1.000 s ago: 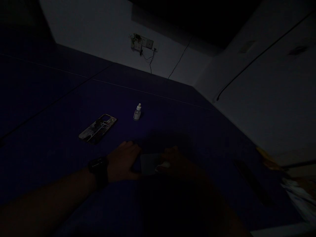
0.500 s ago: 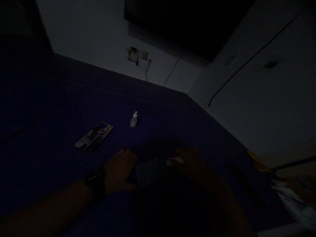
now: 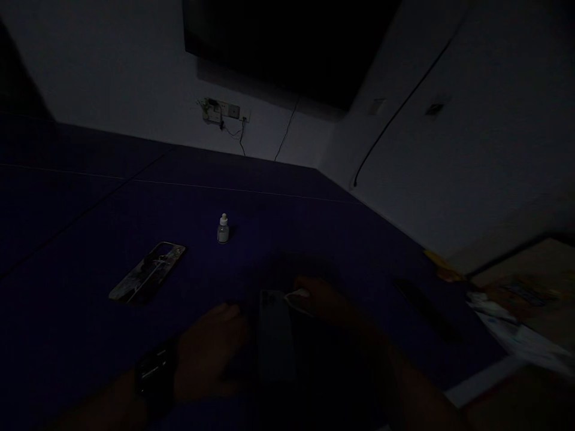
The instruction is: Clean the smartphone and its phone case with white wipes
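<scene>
A phone lies back up on the dark blue surface, its camera block at the far end. My left hand, with a black watch on the wrist, is just left of the phone, thumb and fingers apart; its fingertips are dim. My right hand pinches a small white cloth or tissue beside the phone's upper right edge. Farther off stands a small dropper bottle with a white cap. To its left lies a patterned phone case. Deep shadow hides the phone's lower end.
A dark, long object lies on the right. Beyond it are a yellow item and white crumpled material at the edge. Wall sockets with cables and a large dark screen are at the back.
The phone has turned from slanting across to pointing away from me, and my left hand has come off it. The view has shifted right. My right hand keeps the white cloth or tissue.
</scene>
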{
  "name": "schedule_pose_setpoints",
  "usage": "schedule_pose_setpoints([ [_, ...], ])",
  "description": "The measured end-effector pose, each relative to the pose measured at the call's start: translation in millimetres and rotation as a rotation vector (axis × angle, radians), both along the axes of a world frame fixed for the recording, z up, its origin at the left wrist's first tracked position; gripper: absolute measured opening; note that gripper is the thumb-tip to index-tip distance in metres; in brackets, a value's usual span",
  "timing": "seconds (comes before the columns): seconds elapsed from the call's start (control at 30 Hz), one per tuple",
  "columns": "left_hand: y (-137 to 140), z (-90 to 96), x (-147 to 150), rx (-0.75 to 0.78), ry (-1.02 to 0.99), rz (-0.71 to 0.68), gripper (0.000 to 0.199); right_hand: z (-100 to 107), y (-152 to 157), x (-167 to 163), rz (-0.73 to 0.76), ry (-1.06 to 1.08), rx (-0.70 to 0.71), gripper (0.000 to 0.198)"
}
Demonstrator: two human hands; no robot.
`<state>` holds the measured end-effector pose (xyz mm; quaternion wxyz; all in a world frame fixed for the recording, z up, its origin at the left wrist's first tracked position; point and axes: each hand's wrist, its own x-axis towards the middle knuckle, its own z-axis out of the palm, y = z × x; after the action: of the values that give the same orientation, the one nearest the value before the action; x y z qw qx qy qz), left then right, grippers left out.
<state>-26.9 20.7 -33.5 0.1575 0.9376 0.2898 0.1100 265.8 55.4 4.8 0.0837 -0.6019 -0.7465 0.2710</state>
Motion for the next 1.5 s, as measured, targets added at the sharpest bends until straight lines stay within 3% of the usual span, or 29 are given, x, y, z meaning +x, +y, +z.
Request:
schedule_pose_setpoints([
  [0.17,-3.9,11.3,3.5,0.0,-0.137,0.184,0.091,-5.9,-0.6,-16.2,0.023,0.002,0.053,0.025],
  [0.33,-20.5,-1.0,9.0,0.08,-0.129,0.241,0.136,-5.2,-1.6,-32.1,0.06,-0.043,0.056,0.028],
  [0.53,-41.5,-15.6,20.6,0.134,-0.132,0.299,0.13,-0.3,-4.6,-48.4,0.03,-0.084,0.055,0.025],
  [0.67,-40.2,-16.0,23.6,0.148,-0.129,0.355,0.128,7.6,-7.8,-40.4,0.07,-0.048,0.02,0.023],
  [0.8,-28.1,-6.9,19.7,0.124,-0.084,0.39,0.104,16.9,-16.2,-21.2,0.127,-0.003,-0.124,0.02],
  [1.07,0.9,-3.4,5.1,0.122,-0.165,0.231,0.072,11.3,-21.2,-25.0,0.092,-0.026,-0.083,0.023],
  [1.3,0.5,2.1,-2.8,0.028,-0.224,0.172,0.094,4.7,-19.7,-43.5,0.03,-0.068,-0.018,0.026],
  [1.43,-5.3,2.5,-1.8,-0.001,-0.208,0.165,0.136,-7.5,-18.0,-53.0,0.015,-0.091,0.099,0.023],
  [1.5,-4.7,-1.4,-1.9,0.026,-0.173,0.154,0.147,-11.6,-15.6,-58.5,0.029,-0.11,0.154,0.022],
])
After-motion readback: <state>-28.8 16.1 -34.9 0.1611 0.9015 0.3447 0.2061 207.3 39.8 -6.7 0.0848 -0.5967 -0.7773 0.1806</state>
